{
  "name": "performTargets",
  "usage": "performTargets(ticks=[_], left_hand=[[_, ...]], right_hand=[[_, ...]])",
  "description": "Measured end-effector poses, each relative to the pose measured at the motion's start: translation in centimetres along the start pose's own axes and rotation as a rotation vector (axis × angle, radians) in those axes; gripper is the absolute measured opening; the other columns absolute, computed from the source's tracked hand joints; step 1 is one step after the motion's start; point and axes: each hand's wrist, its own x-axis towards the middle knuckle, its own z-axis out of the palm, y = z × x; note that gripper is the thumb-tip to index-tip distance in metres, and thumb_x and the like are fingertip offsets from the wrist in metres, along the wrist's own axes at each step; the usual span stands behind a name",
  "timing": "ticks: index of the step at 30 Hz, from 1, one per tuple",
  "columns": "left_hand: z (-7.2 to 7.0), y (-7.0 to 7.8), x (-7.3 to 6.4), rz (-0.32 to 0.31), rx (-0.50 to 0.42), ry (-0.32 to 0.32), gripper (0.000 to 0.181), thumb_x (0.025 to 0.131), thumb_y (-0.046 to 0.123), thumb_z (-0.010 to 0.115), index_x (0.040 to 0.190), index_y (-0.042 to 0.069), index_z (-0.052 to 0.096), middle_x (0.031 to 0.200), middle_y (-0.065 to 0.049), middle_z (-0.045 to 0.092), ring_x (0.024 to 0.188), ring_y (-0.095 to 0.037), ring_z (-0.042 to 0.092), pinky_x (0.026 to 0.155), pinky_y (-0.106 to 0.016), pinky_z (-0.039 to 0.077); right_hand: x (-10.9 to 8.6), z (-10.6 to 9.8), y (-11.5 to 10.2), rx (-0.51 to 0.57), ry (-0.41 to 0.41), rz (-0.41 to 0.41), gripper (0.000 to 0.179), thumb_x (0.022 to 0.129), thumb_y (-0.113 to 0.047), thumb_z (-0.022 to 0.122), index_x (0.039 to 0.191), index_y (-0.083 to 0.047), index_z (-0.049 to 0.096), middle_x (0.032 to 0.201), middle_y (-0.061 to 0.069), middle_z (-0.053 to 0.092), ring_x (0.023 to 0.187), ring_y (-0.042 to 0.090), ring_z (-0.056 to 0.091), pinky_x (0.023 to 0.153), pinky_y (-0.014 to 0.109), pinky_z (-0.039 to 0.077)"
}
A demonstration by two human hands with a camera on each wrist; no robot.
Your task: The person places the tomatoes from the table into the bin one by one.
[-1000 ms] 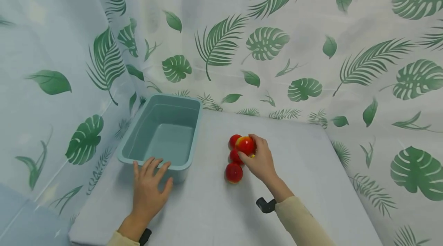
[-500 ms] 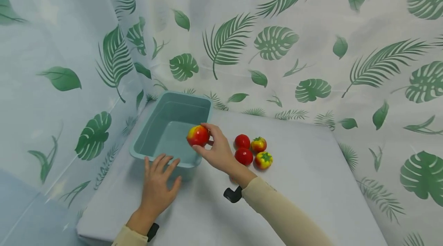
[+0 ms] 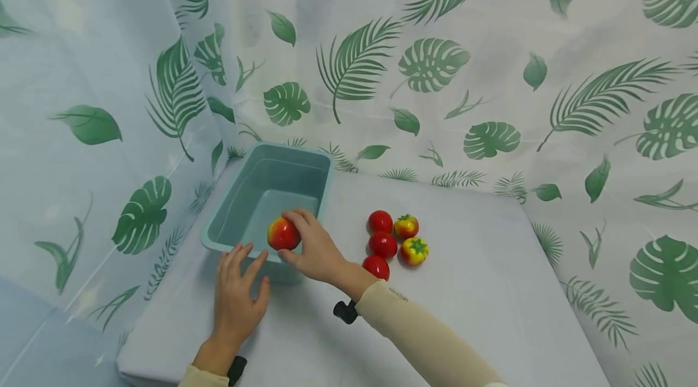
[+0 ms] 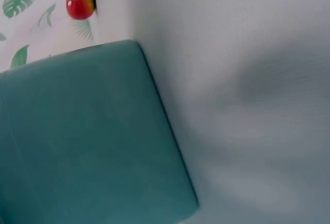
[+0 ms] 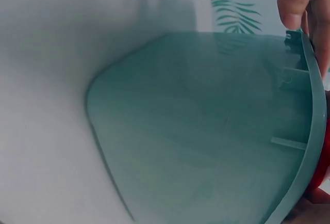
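My right hand (image 3: 316, 251) grips a round red-and-yellow fruit (image 3: 283, 234) between thumb and fingers, over the near part of a blue-green plastic tub (image 3: 327, 193). In the right wrist view, a red part of the fruit (image 5: 323, 164) shows at the right edge behind the tub's rim. Fingers spread and lightly bent, my left hand (image 3: 238, 299) stays at the tub's near rim. The left wrist view shows the tub's outer wall (image 4: 87, 136), with the hand itself out of sight.
Right of the tub, several glossy fruits lie grouped on the white-covered table (image 3: 469, 290): red ones (image 3: 383, 245) in a row beside a yellow-red one with a green leafy top (image 3: 414, 251). A leaf-print curtain (image 3: 436, 108) hangs behind and to the left.
My right hand has lifted the red-and-yellow fruit from the group and carried it left over the tub, lowering it slightly since half a second ago. The left hand stays by the rim.
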Motion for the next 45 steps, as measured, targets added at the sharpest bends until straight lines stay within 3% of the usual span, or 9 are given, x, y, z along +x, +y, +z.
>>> performTargets(ticks=[10,15,21,29,37,45], left_hand=[[0.0,0.0,0.1,0.017,0.017,0.015,0.042,0.083,0.018,0.055,0.121,0.005,0.067,0.131,-0.023,0.054,0.127,-0.044,0.044,0.111,-0.062,0.021],[-0.1,0.0,0.0,0.018,0.009,0.018,0.043,0.083,0.017,0.055,0.122,0.005,0.066,0.131,-0.023,0.054,0.127,-0.045,0.044,0.111,-0.062,0.020],[0.1,0.0,-0.1,0.013,-0.028,0.040,0.045,0.078,0.011,0.057,0.121,0.005,0.067,0.130,-0.022,0.056,0.125,-0.046,0.045,0.110,-0.062,0.021],[0.6,-0.1,0.0,-0.005,-0.070,0.091,0.042,0.079,0.010,0.055,0.119,0.005,0.069,0.129,-0.021,0.057,0.127,-0.046,0.044,0.108,-0.067,0.021],[0.7,-0.1,0.1,-0.017,-0.067,0.103,0.043,0.077,0.006,0.056,0.118,0.005,0.069,0.128,-0.020,0.058,0.126,-0.045,0.045,0.109,-0.067,0.018],[0.7,0.0,0.3,0.007,-0.004,0.126,0.042,0.077,0.007,0.056,0.116,0.007,0.071,0.124,-0.018,0.062,0.124,-0.043,0.049,0.106,-0.072,0.012]], right_hand=[[-0.7,-0.5,0.1,-0.035,-0.068,-0.041,0.073,0.087,-0.026,0.070,0.149,-0.009,0.034,0.150,0.006,0.038,0.131,0.018,0.048,0.098,0.029,0.047],[-1.9,-1.4,0.8,-0.025,-0.009,-0.036,0.071,0.088,-0.027,0.069,0.149,-0.013,0.036,0.152,0.005,0.038,0.137,0.019,0.041,0.101,0.036,0.046],[-4.8,-3.4,4.2,0.009,0.089,0.160,0.071,0.086,-0.030,0.071,0.149,-0.023,0.038,0.153,-0.005,0.035,0.136,0.017,0.042,0.097,0.042,0.048],[-9.1,-4.2,10.9,-0.015,0.219,0.345,0.062,0.085,-0.022,0.073,0.141,-0.017,0.046,0.144,0.001,0.043,0.130,0.021,0.046,0.097,0.047,0.048],[-12.7,-2.3,13.6,-0.077,0.167,0.463,0.065,0.079,-0.018,0.079,0.137,-0.012,0.051,0.138,0.007,0.049,0.129,0.025,0.045,0.096,0.048,0.049],[-14.1,-0.1,14.4,-0.098,0.121,0.507,0.079,0.072,-0.017,0.085,0.141,-0.014,0.047,0.137,0.010,0.046,0.129,0.030,0.046,0.097,0.050,0.048]])
